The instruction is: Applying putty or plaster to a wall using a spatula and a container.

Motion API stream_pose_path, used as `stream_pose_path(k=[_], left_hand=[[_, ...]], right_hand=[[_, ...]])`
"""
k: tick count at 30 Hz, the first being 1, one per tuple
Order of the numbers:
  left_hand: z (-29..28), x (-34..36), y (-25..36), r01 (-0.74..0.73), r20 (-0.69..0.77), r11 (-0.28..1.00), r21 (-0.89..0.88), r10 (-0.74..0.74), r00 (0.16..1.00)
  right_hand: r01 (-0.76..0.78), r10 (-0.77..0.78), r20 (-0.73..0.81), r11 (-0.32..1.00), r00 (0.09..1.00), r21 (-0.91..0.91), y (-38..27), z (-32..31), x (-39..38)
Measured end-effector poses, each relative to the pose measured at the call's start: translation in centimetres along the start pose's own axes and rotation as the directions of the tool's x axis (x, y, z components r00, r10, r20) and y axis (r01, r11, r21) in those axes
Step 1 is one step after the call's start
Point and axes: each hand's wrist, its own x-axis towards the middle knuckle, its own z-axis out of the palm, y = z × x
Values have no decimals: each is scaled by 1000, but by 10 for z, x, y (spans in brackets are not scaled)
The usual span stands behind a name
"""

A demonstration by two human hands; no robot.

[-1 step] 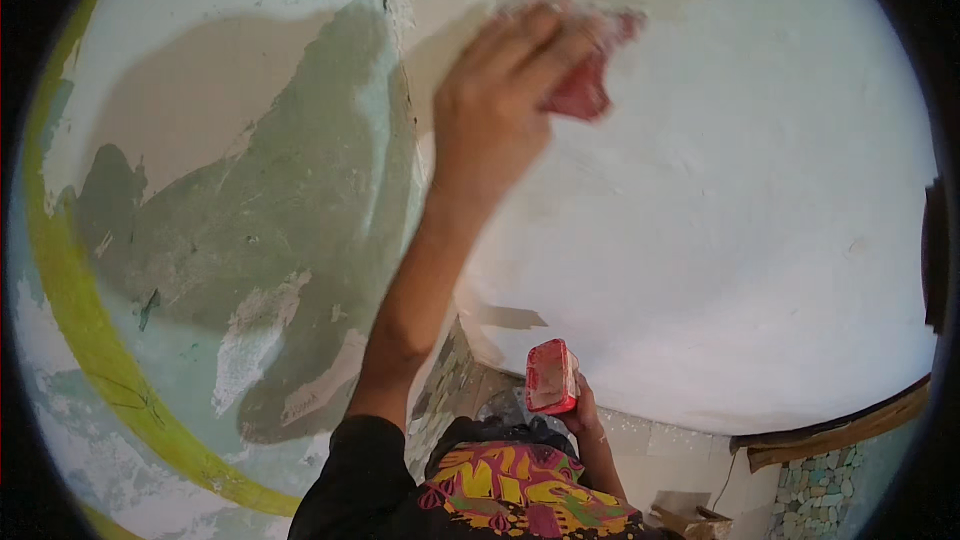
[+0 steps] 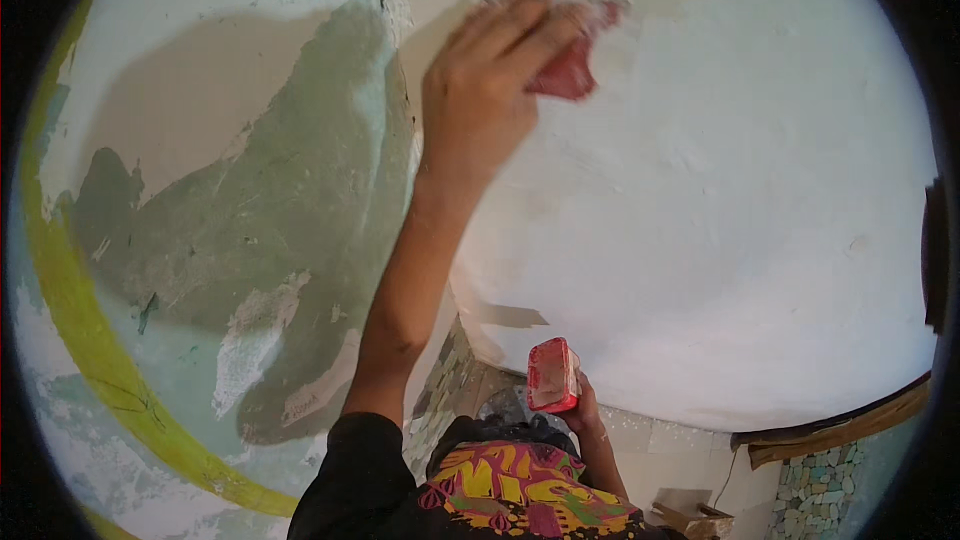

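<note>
My left hand [image 2: 495,65] is raised high against the wall, its fingers wrapped round a red putty spreader [image 2: 566,72]. The spreader's broad upper edge, smeared with whitish paste, lies at the wall's pale surface; motion blurs it a little. Lower down, near my body, my right hand [image 2: 584,408] grips a small red rectangular tub [image 2: 553,377] by its side. Pale paste coats the inside of the tub, and its open top faces up.
On the left, another wall [image 2: 220,200] with green and beige patches and a yellow band [image 2: 110,370] meets the white wall [image 2: 700,200] at a rough corner. A brown-edged ledge [image 2: 840,428], a cardboard box [image 2: 695,518] and a stone-patterned surface [image 2: 815,490] are at lower right.
My left hand and the putty spreader have shifted slightly up and to the left along the wall. The right hand with the tub has hardly moved.
</note>
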Motion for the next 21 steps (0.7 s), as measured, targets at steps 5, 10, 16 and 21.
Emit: stream_pose_path(k=[5,10,16,21], left_hand=[[15,-10,-12,-29,141,975,219,-2,990],[19,-26,-4,24,232,980,199,-71,970],[-5,-40,19,93,402,979,181,-160,901],[-24,5,21,70,130,994,84,-81,988]], right_hand=[[-17,18,-43,1000,999,8,2,-7,-3],[-44,46,-59,998,997,42,-2,6,-4],[-55,55,-29,998,998,11,-10,13,8],[1,0,-19,1000,1000,30,-10,14,10]])
